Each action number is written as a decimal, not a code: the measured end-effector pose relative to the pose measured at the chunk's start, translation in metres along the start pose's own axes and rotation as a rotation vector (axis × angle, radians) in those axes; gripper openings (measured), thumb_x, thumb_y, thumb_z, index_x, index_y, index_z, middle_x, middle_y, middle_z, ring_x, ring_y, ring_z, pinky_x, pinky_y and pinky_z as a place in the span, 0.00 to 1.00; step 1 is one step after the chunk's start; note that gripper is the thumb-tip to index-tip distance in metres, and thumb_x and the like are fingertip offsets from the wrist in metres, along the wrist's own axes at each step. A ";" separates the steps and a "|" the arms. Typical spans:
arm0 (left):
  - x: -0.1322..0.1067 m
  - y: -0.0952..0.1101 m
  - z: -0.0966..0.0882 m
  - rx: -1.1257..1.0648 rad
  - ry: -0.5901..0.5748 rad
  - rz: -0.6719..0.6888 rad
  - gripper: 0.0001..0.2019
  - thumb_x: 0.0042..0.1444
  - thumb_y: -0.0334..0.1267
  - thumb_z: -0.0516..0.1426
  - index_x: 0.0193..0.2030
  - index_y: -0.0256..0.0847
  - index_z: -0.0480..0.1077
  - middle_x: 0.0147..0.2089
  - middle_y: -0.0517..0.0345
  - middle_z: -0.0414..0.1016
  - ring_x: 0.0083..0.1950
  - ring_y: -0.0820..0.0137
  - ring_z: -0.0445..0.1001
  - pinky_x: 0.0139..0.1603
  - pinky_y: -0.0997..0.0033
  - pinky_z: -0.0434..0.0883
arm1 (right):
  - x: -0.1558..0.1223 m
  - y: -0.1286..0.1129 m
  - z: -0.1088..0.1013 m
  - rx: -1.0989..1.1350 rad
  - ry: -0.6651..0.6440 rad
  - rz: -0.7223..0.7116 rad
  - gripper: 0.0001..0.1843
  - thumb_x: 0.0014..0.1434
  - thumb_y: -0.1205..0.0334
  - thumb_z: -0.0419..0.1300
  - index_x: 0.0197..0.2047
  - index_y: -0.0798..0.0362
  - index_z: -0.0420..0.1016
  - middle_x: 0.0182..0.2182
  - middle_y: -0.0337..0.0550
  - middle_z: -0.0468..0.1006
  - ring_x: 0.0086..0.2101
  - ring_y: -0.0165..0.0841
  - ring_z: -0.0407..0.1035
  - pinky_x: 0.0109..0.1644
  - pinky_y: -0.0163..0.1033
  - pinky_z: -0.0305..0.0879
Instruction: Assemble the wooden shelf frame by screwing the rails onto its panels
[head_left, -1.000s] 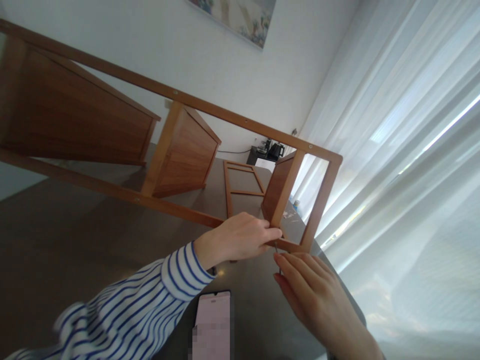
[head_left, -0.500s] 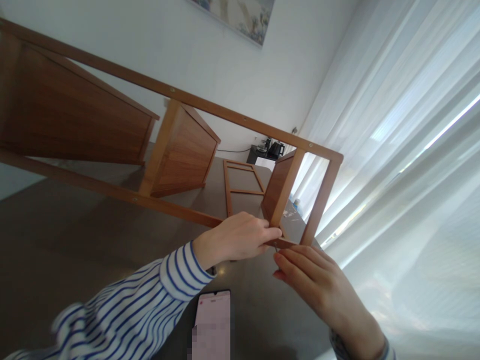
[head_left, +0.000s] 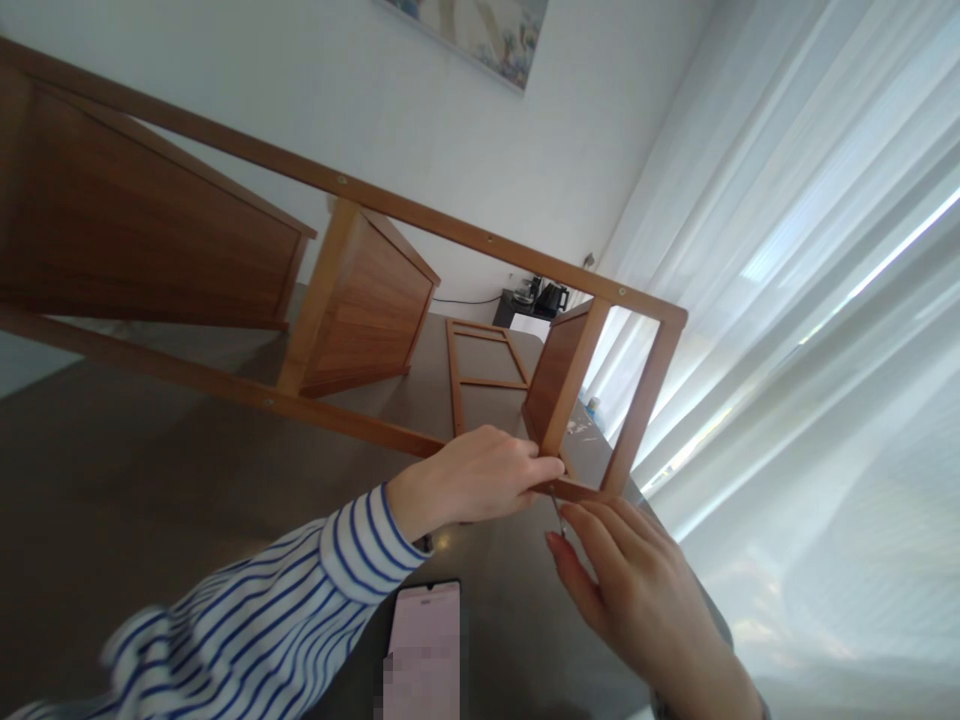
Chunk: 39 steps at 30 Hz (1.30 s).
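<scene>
Ok, nearest: phone (head_left: 426,640) on the table (head_left: 150,500). Our right hand (head_left: 637,590), fingers nearly straight, pinches a thin rod (head_left: 559,517) between thumb and forefinger. The rod stands near upright, tip just under the rail (head_left: 360,425), whose long axis runs left-right above it. Our left hand (head_left: 472,478) is clamped on that rail, just beside the tip. Versus half a second ago: right hand slightly lower, more rod showing.
</scene>
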<state>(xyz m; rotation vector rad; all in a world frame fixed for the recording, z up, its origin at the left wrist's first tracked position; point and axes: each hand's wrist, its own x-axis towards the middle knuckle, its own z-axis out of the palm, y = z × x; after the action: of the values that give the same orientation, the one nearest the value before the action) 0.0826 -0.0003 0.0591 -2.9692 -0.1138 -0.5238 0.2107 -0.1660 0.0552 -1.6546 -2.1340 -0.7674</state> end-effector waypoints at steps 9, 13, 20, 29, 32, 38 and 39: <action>0.001 0.001 0.003 0.031 0.020 -0.006 0.12 0.60 0.39 0.54 0.51 0.46 0.64 0.39 0.57 0.77 0.32 0.64 0.77 0.24 0.71 0.62 | 0.001 -0.020 0.015 -0.064 0.011 0.270 0.16 0.63 0.63 0.50 0.22 0.51 0.60 0.18 0.36 0.67 0.21 0.29 0.64 0.27 0.37 0.47; 0.001 0.001 0.002 0.038 0.019 -0.002 0.12 0.60 0.39 0.54 0.50 0.46 0.64 0.39 0.58 0.77 0.32 0.64 0.77 0.24 0.71 0.62 | -0.001 -0.022 0.018 -0.036 -0.022 0.356 0.17 0.64 0.61 0.49 0.22 0.51 0.60 0.17 0.35 0.68 0.19 0.27 0.64 0.26 0.36 0.45; 0.001 0.000 0.003 0.049 0.022 0.009 0.11 0.60 0.39 0.53 0.50 0.46 0.64 0.38 0.59 0.77 0.31 0.64 0.77 0.23 0.71 0.61 | -0.001 -0.022 0.019 -0.032 -0.077 0.350 0.18 0.65 0.62 0.47 0.23 0.52 0.60 0.17 0.36 0.70 0.20 0.27 0.65 0.26 0.36 0.44; 0.000 -0.001 0.007 0.045 0.028 0.010 0.10 0.61 0.37 0.52 0.49 0.45 0.65 0.37 0.57 0.76 0.31 0.66 0.76 0.25 0.71 0.63 | 0.000 -0.028 0.029 0.038 -0.006 0.425 0.19 0.66 0.62 0.43 0.23 0.51 0.59 0.15 0.36 0.67 0.16 0.27 0.62 0.24 0.37 0.43; 0.000 -0.001 0.008 0.038 0.036 0.016 0.10 0.61 0.37 0.51 0.49 0.45 0.65 0.37 0.57 0.76 0.31 0.65 0.76 0.25 0.70 0.64 | 0.000 -0.032 0.031 0.127 0.013 0.505 0.19 0.66 0.61 0.43 0.22 0.50 0.58 0.14 0.34 0.65 0.14 0.27 0.60 0.23 0.37 0.43; 0.001 0.000 0.008 0.028 0.034 -0.002 0.09 0.61 0.37 0.52 0.49 0.46 0.65 0.36 0.58 0.76 0.32 0.67 0.76 0.27 0.72 0.65 | 0.000 -0.033 0.032 0.255 0.043 0.577 0.19 0.66 0.61 0.43 0.23 0.49 0.56 0.14 0.33 0.63 0.15 0.27 0.57 0.22 0.35 0.44; 0.001 0.001 0.007 0.036 0.030 -0.002 0.09 0.61 0.38 0.52 0.49 0.46 0.65 0.37 0.58 0.76 0.32 0.66 0.76 0.26 0.72 0.65 | -0.001 -0.032 0.031 0.248 0.034 0.572 0.19 0.66 0.60 0.43 0.23 0.49 0.56 0.14 0.33 0.63 0.15 0.27 0.58 0.22 0.35 0.44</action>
<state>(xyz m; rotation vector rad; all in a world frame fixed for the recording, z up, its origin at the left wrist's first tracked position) 0.0859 0.0000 0.0526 -2.9253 -0.1214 -0.5605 0.1821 -0.1535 0.0230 -1.9449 -1.5256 -0.3366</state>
